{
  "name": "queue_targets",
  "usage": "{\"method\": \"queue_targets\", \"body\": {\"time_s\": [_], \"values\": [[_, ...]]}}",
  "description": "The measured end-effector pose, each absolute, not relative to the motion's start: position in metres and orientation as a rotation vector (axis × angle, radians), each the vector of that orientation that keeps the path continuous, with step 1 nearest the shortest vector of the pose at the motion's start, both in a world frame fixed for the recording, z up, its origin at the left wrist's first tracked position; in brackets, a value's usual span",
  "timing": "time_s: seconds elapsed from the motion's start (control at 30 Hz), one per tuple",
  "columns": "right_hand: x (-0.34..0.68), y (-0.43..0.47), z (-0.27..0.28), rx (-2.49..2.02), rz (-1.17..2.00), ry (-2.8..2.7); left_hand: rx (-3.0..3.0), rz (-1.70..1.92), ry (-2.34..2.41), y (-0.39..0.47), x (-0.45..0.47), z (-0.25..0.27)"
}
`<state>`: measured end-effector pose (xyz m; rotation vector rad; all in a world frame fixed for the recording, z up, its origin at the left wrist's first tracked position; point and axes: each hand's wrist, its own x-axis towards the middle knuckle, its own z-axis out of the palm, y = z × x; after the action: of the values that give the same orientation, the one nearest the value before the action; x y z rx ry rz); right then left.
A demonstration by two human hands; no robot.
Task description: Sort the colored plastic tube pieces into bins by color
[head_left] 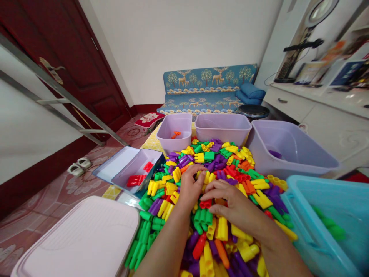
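I rest my left hand (190,184) open on the block pile (213,192); my right hand (230,202) pinches a red block (205,204). I lift it straight up, steadying its neighbours.

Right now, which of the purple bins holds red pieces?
The tilted purple bin at left, beside the left hand, holds red pieces; the far-left upright one holds orange.

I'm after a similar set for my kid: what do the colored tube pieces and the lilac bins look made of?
Tube pieces: apparently hard moulded plastic, glossy, with light glints and uniform colour. Lilac bins: likely thin plastic, smooth satin finish, slightly translucent walls and rounded moulded rims.
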<state>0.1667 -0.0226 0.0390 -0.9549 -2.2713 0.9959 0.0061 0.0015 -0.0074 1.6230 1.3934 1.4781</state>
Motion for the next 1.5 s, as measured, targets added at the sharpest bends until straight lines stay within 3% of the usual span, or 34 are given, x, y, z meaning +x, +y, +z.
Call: {"method": "queue_targets", "body": {"time_s": [0.2,0.4,1.2,1.37,1.5], "values": [[0.165,-0.01,0.019,-1.148,0.874,-1.832,1.583,1.513,1.351,0.001,0.007,-0.003],[0.168,-0.005,0.006,-1.14,1.096,-1.441,1.709,1.473,1.215,-0.006,0.01,0.008],[0.165,-0.005,-0.003,-1.098,1.008,-1.503,1.696,1.494,1.2,-0.007,0.011,0.005],[0.164,-0.006,-0.003,-1.159,1.009,-1.502,1.386,1.744,1.302,-0.004,0.008,-0.003],[0.164,-0.006,-0.003,-1.16,1.002,-1.512,0.857,1.965,1.081,0.006,0.0,-0.004]]}}
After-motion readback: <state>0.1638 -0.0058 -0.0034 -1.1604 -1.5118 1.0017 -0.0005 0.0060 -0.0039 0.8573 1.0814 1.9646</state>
